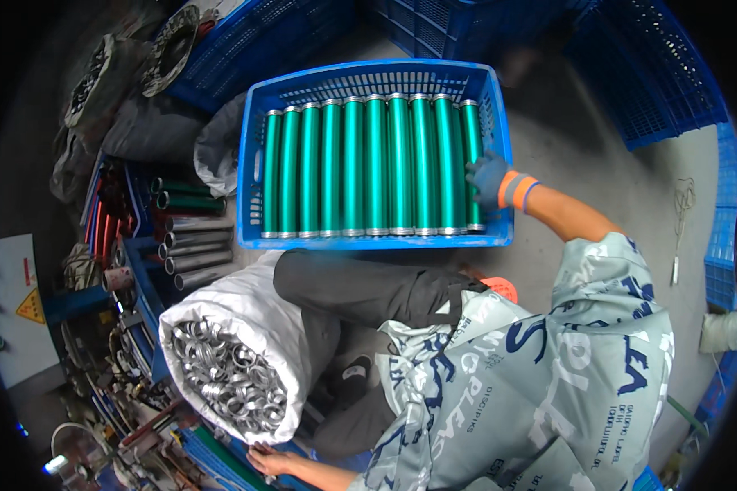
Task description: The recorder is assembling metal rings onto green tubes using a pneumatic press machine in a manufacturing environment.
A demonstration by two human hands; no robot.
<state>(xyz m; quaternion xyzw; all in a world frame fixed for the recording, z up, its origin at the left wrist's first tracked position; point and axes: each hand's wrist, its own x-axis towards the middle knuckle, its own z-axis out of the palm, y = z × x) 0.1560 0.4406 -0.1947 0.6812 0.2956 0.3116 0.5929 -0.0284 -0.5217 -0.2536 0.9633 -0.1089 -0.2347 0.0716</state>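
Note:
My right hand [490, 181], in a dark blue glove with an orange cuff, reaches over the right rim of a blue plastic crate [499, 106]. Its fingers curl over the rightmost green tube [473, 200] inside. Several more shiny green tubes [352, 168] with silver end rings lie side by side in the crate. My left hand [272, 461] is bare, fingers stretched out, below a white sack [307, 344] full of loose metal rings [229, 372]. Close to those fingers lies a long green tube [225, 458], partly hidden.
Bare metal tubes [196, 250] and more green tubes [190, 201] are stacked left of the crate. Blue crates [643, 74] stand along the far side and right. A white panel [16, 307] and cluttered machinery [98, 401] fill the left. My leg [360, 278] extends between crate and sack.

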